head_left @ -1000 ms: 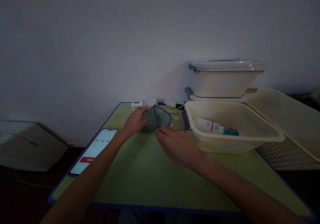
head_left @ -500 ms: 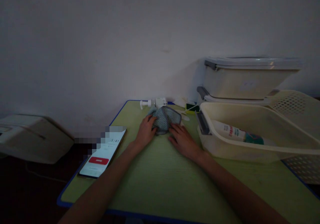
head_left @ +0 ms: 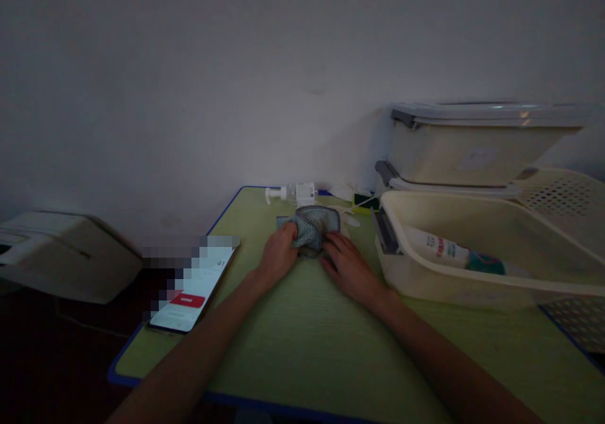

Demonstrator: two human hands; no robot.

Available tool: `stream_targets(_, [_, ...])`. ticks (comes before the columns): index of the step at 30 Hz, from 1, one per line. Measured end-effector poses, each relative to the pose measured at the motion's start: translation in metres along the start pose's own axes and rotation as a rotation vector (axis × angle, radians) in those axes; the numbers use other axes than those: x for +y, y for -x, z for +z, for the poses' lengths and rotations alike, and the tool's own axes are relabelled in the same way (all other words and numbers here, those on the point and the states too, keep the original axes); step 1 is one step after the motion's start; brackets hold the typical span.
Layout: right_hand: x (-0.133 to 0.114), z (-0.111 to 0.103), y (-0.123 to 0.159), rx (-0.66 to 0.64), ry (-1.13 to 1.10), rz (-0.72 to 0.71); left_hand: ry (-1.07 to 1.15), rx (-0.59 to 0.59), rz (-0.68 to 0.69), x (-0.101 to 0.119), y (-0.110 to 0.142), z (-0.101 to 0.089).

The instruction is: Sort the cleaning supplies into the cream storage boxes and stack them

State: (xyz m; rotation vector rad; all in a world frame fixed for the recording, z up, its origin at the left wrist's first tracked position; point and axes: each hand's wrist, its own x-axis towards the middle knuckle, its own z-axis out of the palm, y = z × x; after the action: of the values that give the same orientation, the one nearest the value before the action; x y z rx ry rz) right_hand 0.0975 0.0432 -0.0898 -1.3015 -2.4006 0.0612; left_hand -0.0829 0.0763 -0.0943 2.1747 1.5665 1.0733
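A grey-blue cleaning cloth (head_left: 317, 220) with a dark stitched edge lies bunched and partly folded over on the light green table (head_left: 321, 342). Its left part is pinched in my left hand (head_left: 280, 247), whose fingers are curled closed. My right hand (head_left: 347, 263) rests at the cloth's lower right edge, fingers stretched out over it and thumb apart. Just behind the cloth a clear pump bottle (head_left: 302, 193) with a white pump head lies on its side. The cloth's underside is hidden.
On the left lies a phone (head_left: 189, 314) with a lit screen. An open cream bin (head_left: 439, 288) at right holds a white and green packet (head_left: 454, 252). Lidded boxes (head_left: 454, 153) are stacked behind it. A green-yellow sponge (head_left: 365, 203) sits by the wall.
My left hand has closed on the cloth's left part and lifted it over toward the middle. My right hand has stayed nearly in place. The view has shifted slightly.
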Motion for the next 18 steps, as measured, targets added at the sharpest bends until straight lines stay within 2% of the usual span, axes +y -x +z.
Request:
stream_targets(9, [-0.001, -0.003, 0.004, 0.011, -0.033, 0.004, 0.321, 0.271, -0.166, 0.006, -0.003, -0.01])
stream_targets(13, [-0.001, -0.004, 0.005, -0.001, -0.05, 0.002, 0.552, 0.412, -0.312, -0.001, -0.007, -0.012])
stream_targets(15, [-0.002, -0.005, 0.005, -0.008, -0.056, 0.001, 0.662, 0.441, -0.39, -0.006, -0.01, -0.012])
stream_targets(18, [-0.002, -0.005, 0.005, -0.013, -0.063, 0.003, 0.802, 0.407, -0.433, -0.009, -0.015, -0.012])
